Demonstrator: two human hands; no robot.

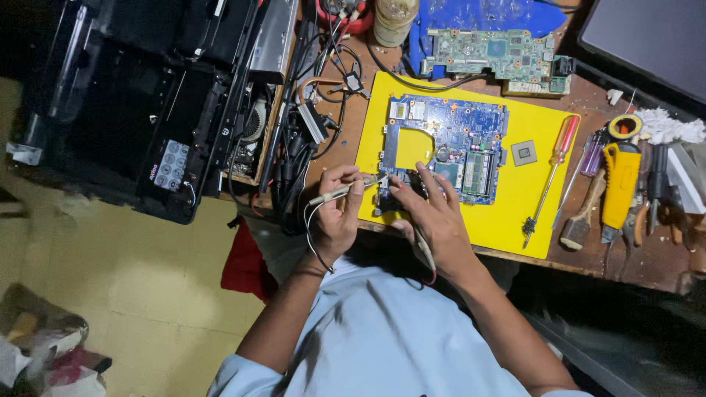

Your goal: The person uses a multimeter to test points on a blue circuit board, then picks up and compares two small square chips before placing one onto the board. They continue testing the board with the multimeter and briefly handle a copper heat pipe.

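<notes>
The person is wearing a pale blue short-sleeved shirt (382, 331), its plain fabric showing no pattern or print and creasing softly across the chest. The sleeve edges are showing at the bottom of the view, the left one (232, 375) ending above the elbow. Both forearms are showing bare from sleeve to wrist, with no watch, band or glove on them. The left hand (337, 217) and the right hand (434, 217) are showing bare, no rings visible on the fingers. Fingernails are looking short.

Left hand (337, 213) holding probe (342, 191), right hand (434, 213) on blue circuit board (448, 147)
</notes>
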